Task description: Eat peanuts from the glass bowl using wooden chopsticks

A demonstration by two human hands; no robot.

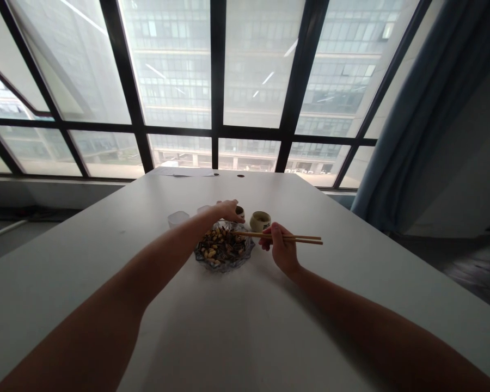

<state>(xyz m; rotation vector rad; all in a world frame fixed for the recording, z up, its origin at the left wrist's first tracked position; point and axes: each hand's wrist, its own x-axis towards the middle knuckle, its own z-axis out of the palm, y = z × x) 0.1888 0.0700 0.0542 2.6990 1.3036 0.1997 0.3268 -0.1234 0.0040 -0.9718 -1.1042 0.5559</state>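
Right hand (282,249) is pinching slim tan wooden chopsticks (306,237), likely light, stiff, best held mid-length; left hand (228,210) is clasping a small, round, pale cup (240,211).

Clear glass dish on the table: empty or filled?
Not empty: dark and yellow pieces lie across the glass dish; how deep, I cannot tell.

left arm (171,250) shown bare from beyond the elbow (133,302) down to the wrist, right arm (371,324) likewise left uncovered to the view's edge, both tapered smoothly toward narrow wrists (296,270), left hand (229,210) and right hand (285,250) also seen bare, nails too small to be made out
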